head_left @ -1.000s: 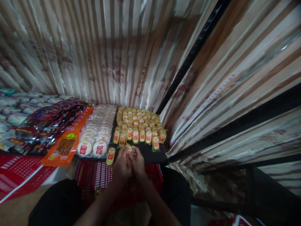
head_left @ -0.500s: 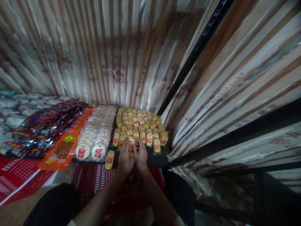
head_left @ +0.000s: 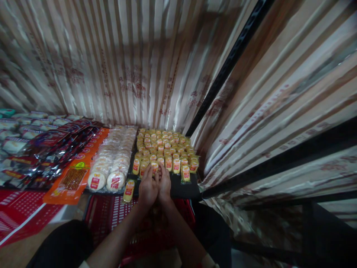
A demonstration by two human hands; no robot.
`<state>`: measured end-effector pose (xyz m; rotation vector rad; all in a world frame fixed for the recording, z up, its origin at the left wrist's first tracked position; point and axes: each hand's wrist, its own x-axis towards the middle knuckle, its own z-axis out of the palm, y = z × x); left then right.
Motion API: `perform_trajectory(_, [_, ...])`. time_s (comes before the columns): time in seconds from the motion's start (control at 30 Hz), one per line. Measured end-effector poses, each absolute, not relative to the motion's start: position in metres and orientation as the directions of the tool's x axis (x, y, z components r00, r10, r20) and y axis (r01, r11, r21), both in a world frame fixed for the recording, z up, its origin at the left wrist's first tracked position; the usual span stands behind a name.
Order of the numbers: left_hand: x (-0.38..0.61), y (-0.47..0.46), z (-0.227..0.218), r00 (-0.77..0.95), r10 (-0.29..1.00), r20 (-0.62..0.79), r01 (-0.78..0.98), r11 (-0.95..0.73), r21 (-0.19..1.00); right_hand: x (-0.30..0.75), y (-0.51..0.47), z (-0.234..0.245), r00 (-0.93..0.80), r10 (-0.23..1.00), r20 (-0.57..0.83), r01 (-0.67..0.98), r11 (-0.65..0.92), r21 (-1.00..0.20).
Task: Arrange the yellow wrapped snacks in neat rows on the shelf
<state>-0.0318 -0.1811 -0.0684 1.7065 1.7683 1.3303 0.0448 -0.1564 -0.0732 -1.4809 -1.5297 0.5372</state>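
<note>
Small yellow packaged cakes (head_left: 167, 145) with red labels stand in rows on a black shelf (head_left: 178, 189). My left hand (head_left: 148, 188) and my right hand (head_left: 164, 185) are side by side at the front of these rows. Their curled fingers close in from both sides on one packaged cake (head_left: 154, 167), whose lower part they hide. Left of my hands, another packaged cake (head_left: 128, 191) lies tilted at the shelf's front edge. One more packaged cake (head_left: 185, 173) stands in front of the rows to the right.
Below the shelf is a red basket (head_left: 119, 212) between my knees. To the left lie clear packs of round white crackers (head_left: 115, 180), an orange snack bag (head_left: 74, 178) and dark snack packets (head_left: 52, 149). Black metal posts (head_left: 223, 78) and a pleated printed curtain (head_left: 139, 74) enclose the shelf.
Both hands have shifted very slightly toward the left and stay together at the same cake. The view has moved a little. The rows of cakes look the same.
</note>
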Motion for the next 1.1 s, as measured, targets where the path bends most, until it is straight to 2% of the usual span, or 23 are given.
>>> perform_trajectory(0.23, [-0.032, -0.189, -0.067, -0.184, 0.905, 0.382, 0.591, -0.209, 0.779, 0.048, -0.164, -0.083, 0.142, 0.946, 0.291, 0.504, 0.184, -0.844])
perform_trajectory(0.43, [-0.035, -0.201, -0.073, -0.173, 0.911, 0.375, 0.624, -0.194, 0.757, 0.049, -0.172, -0.095, 0.134, 0.928, 0.347, 0.550, 0.221, -0.805])
perform_trajectory(0.57, [-0.036, -0.200, -0.079, -0.167, 0.914, 0.369, 0.632, -0.187, 0.752, 0.049, -0.173, -0.103, 0.117, 0.936, 0.332, 0.543, 0.220, -0.810])
perform_trajectory(0.8, [-0.035, -0.206, -0.071, -0.161, 0.919, 0.361, 0.648, -0.177, 0.740, 0.051, -0.178, -0.095, 0.126, 0.915, 0.384, 0.568, 0.251, -0.784])
perform_trajectory(0.93, [-0.047, -0.225, -0.057, -0.214, 0.887, 0.410, 0.679, -0.167, 0.715, 0.043, -0.189, -0.087, 0.095, 0.900, 0.426, 0.613, 0.284, -0.737])
perform_trajectory(1.1, [-0.077, -0.253, -0.050, -0.351, 0.838, 0.417, 0.714, -0.049, 0.699, 0.014, -0.204, -0.076, -0.060, 0.927, 0.369, 0.582, 0.333, -0.742])
